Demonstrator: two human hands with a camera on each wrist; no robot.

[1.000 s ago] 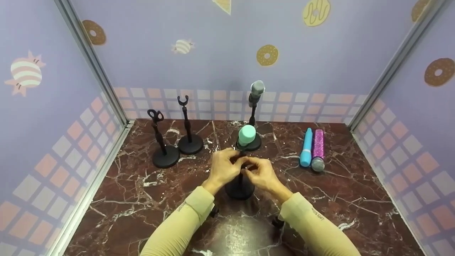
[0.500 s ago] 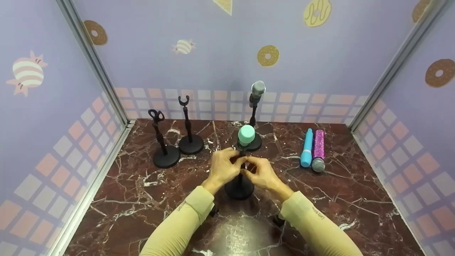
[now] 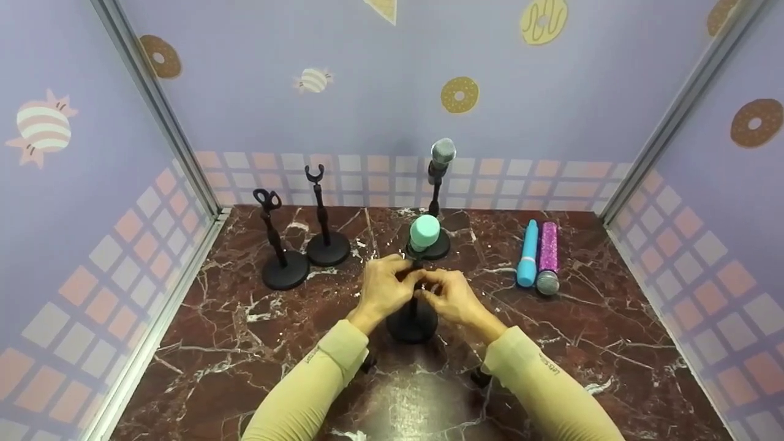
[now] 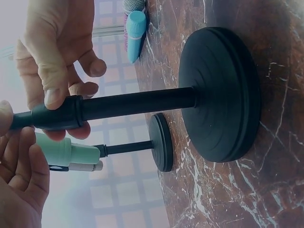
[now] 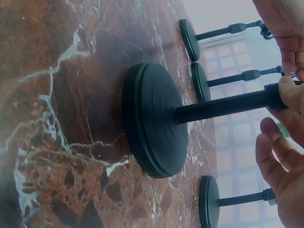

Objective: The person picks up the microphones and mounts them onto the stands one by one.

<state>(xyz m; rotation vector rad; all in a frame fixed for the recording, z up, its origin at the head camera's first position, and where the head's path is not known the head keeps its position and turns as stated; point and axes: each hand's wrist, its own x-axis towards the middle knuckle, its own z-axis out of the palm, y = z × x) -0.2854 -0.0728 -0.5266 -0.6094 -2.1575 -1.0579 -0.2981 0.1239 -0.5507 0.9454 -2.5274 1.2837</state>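
A black microphone stand (image 3: 411, 327) stands upright on the marble tabletop, a mint-green microphone (image 3: 425, 233) at its top. My left hand (image 3: 387, 286) pinches the upper pole just below the microphone. Lower down, my right hand (image 3: 452, 297) holds the pole's collar (image 4: 59, 113) between thumb and fingers, its other fingers loosely bent. The round base (image 4: 218, 95) rests flat on the table, and the bare lower pole (image 5: 223, 107) shows in both wrist views. Fingers hide most of the microphone clip.
Behind stands another stand with a silver-headed microphone (image 3: 443, 152). Two stands with bare holders, one with a double-ring clip (image 3: 267, 199) and one with a fork clip (image 3: 315, 174), are at left. A blue microphone (image 3: 527, 254) and a glittery purple microphone (image 3: 549, 254) lie at right. Patterned walls enclose the table.
Both hands stay at the same places on the stand, with only slight finger movement at the collar. The stand and the other things have not visibly moved.
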